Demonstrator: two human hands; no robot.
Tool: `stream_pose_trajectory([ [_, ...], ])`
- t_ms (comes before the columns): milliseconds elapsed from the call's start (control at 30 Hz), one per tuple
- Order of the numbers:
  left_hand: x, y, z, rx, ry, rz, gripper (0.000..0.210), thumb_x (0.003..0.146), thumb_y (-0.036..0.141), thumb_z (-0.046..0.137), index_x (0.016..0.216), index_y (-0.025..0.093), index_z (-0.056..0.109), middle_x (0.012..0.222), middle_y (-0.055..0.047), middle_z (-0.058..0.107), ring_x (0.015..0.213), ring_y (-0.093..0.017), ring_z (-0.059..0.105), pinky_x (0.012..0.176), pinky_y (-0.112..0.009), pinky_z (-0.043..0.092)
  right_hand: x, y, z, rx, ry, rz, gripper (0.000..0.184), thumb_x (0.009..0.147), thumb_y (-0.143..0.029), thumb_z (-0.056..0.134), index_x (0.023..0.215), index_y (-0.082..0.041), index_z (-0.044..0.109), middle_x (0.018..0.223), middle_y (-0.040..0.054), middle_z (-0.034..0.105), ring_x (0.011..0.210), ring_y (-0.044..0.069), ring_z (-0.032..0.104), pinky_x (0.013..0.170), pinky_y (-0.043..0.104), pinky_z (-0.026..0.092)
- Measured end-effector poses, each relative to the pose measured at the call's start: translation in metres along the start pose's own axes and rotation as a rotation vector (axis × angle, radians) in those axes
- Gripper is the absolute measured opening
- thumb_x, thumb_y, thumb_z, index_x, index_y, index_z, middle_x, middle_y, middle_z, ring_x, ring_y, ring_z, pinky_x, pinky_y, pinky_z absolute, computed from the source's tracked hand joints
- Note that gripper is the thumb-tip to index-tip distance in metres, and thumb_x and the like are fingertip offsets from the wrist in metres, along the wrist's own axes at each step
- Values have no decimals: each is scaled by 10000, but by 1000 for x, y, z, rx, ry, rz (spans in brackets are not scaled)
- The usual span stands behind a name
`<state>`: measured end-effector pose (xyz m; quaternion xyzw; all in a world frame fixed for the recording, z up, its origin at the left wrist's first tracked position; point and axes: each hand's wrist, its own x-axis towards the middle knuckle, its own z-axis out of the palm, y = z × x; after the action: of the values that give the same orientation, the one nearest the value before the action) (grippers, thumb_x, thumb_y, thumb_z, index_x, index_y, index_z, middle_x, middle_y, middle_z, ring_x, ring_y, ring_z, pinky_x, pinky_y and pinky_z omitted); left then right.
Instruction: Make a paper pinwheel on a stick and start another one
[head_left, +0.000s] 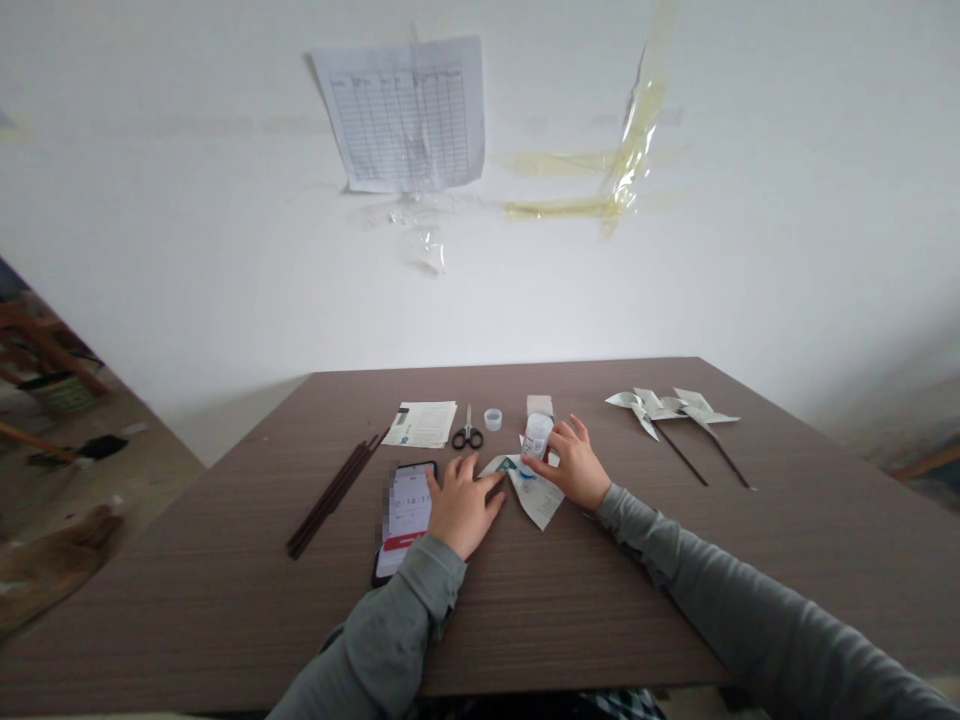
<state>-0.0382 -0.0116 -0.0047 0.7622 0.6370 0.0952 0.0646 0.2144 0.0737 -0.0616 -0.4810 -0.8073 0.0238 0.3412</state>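
My right hand (576, 466) grips a small translucent plastic bottle (537, 436), tilted over a cut sheet of printed paper (541, 503). The fingers of my left hand (463, 508) are spread, and their tips press on the left corner of that paper. Partly under my left wrist lies a phone (405, 510) with a timer on its screen. Just beyond my hands are a pair of scissors (468, 434) with black handles and a small round white cap (493, 419). Part of the paper is hidden behind the bottle and my right hand.
Dark thin sticks (334, 497) lie in a bundle at the left, near a stack of printed sheets (424, 424). Paper pinwheels (660, 404) on sticks rest at the right. Behind the bottle is a small pale block (540, 405). A white wall (525, 300) borders the table's far edge.
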Motion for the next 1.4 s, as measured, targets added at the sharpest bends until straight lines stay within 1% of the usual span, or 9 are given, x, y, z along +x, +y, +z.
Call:
stream_pose_trajectory([
  [167, 0, 1, -3, 16, -19, -12, 439, 1216, 330, 802, 1598, 473, 963, 1938, -115, 721, 1813, -503, 591, 1529, -947, 369, 0, -3, -2, -52, -1, -57, 280, 1162, -465, 928, 951, -312, 824, 1011, 60, 879, 1235, 382, 861, 1533, 850, 427],
  [333, -1, 2, -4, 9, -25, -8, 453, 1221, 313, 797, 1625, 445, 954, 1970, -126, 698, 1827, -523, 587, 1522, -966, 365, 0, 2, -3, -69, 22, -61, 379, 1158, -532, 934, 897, -308, 774, 968, 40, 848, 1153, 364, 848, 1508, 852, 459],
  [533, -1, 4, -7, 36, -43, -13, 465, 1233, 331, 789, 1655, 458, 938, 1986, -116, 683, 1842, -507, 577, 1534, -950, 365, -2, -1, -3, -53, -3, -65, 280, 1158, -478, 942, 965, -309, 830, 1076, 70, 902, 1251, 380, 861, 1530, 822, 445],
  [700, 0, 1, -3, 62, -39, -5, 465, 1251, 349, 768, 1673, 464, 924, 1984, -104, 688, 1835, -495, 580, 1529, -942, 382, -1, -2, -6, -78, 15, -34, 263, 1136, -446, 967, 951, -314, 835, 1014, 58, 883, 1189, 377, 859, 1525, 810, 453],
  [833, 1, -2, 1, 55, -18, 16, 441, 1240, 379, 782, 1639, 484, 938, 1945, -97, 720, 1808, -502, 589, 1508, -952, 405, -2, -2, -3, -31, 27, -36, 239, 1116, -428, 976, 955, -308, 846, 1019, 55, 893, 1222, 381, 860, 1534, 818, 429],
  [1000, 1, 0, -1, 38, -51, -2, 457, 1256, 364, 752, 1670, 453, 926, 1998, -115, 666, 1841, -502, 554, 1525, -951, 366, -1, 3, 0, 5, 53, -27, 335, 1108, -478, 970, 875, -321, 787, 982, 58, 865, 1179, 380, 834, 1518, 844, 428],
  [1100, 0, 3, -5, 37, -59, -14, 457, 1252, 357, 767, 1667, 461, 927, 2003, -105, 663, 1848, -497, 554, 1533, -939, 371, -1, 5, 1, 14, 55, -25, 322, 1116, -486, 959, 896, -318, 795, 984, 52, 865, 1158, 372, 839, 1523, 851, 422],
  [1200, -1, 5, -9, 42, -71, -27, 471, 1251, 346, 772, 1685, 459, 917, 2014, -104, 654, 1865, -490, 544, 1544, -934, 358, -1, 4, 2, 20, 43, -33, 292, 1119, -474, 957, 921, -309, 820, 1008, 51, 883, 1198, 377, 858, 1537, 844, 409],
  [1400, -1, 7, -11, 43, -95, -38, 483, 1267, 350, 751, 1717, 448, 898, 2036, -108, 628, 1881, -486, 530, 1556, -928, 339, 0, 9, 2, 27, 59, 13, 328, 1089, -478, 983, 864, -317, 807, 981, 58, 865, 1172, 386, 852, 1537, 847, 407],
])
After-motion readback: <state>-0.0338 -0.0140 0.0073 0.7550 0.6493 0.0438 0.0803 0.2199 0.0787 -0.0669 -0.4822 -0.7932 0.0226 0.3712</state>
